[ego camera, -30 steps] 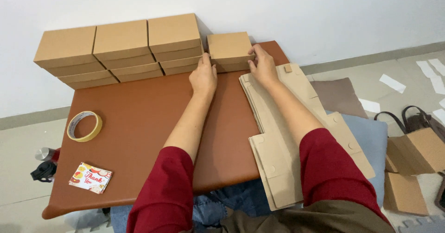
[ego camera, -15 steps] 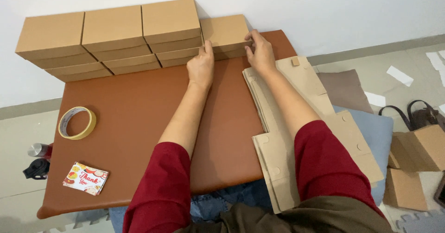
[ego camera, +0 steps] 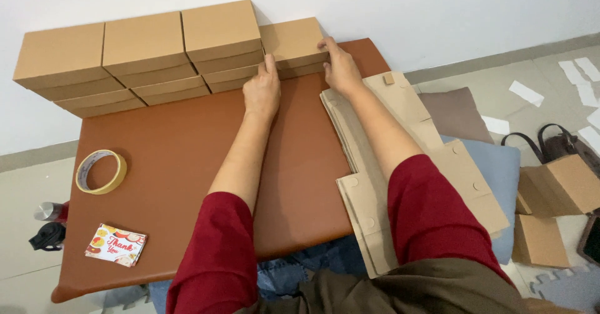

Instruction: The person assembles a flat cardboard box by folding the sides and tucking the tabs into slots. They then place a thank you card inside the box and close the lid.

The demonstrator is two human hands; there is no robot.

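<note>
— Since the half-second mark, what has moved?

— Both hands and the small cardboard box [ego camera: 294, 42] have slid further back toward the wall; I log the box now touching the right end of the box stacks [ego camera: 140, 54].

— Entry for the hands?

— Left hand [ego camera: 262, 89]: flat, fingers together, fingertips pressed on the box's front left edge. Right hand [ego camera: 340, 67]: fingers curled over the box's front right corner, thumb beneath. Neither lifts it; both push or steady.

— Progress, as I'd judge it?

— Three stacks stand left of the small box, each several boxes high. The small box starts a fourth stack, seemingly only one or two high. A pile of flat unfolded blanks [ego camera: 400, 164] lies right of the small box and nearer me, hanging off the table [ego camera: 187, 183], so plenty appears left to fold.

— Condition of the box?

— Plain brown card, shallow, lid seated square, no visible dents or tape.

— Other items?

— Tape roll [ego camera: 100, 171] and a printed card [ego camera: 115, 245], both well left of the small box, near the front edge.
</note>
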